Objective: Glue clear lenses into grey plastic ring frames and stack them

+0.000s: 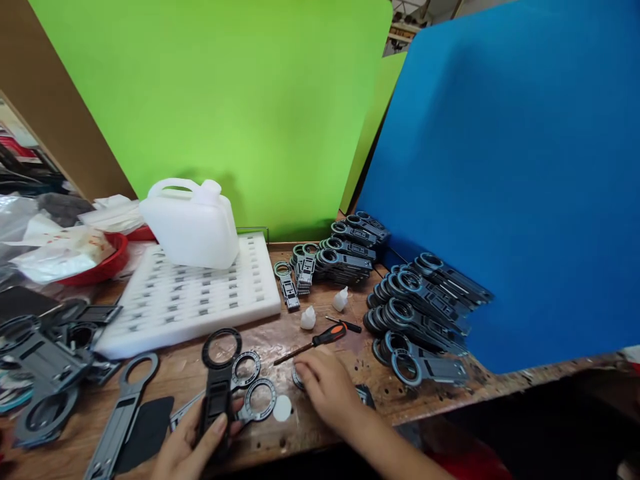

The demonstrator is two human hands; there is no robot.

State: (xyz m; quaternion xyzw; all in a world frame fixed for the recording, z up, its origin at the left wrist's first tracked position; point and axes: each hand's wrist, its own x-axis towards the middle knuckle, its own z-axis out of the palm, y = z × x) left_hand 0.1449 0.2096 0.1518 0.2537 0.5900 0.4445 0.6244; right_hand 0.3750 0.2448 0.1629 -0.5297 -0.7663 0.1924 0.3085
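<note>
My left hand [193,443] is closed around a black plastic part with a ring [221,349] at its far end, held upright over the front of the bench. Behind it lie grey ring-ended parts [260,399], partly hidden by that hand. A round white disc [283,408] rests just to their right. My right hand [325,383] is low at the bench, fingers curled over another grey ring-ended part [298,379], mostly covered by the hand. Just beyond its fingers lies an orange and black screwdriver [327,335]. A small black screwdriver [347,325] is behind that one.
Stacks of grey ring-ended parts [415,300] line the right side, against a blue panel [525,187]. A white jug [195,223] stands on a foam tray [245,300]. Two small white bottles [308,318] stand mid-bench. More parts [50,360] and a red basket [117,257] are left.
</note>
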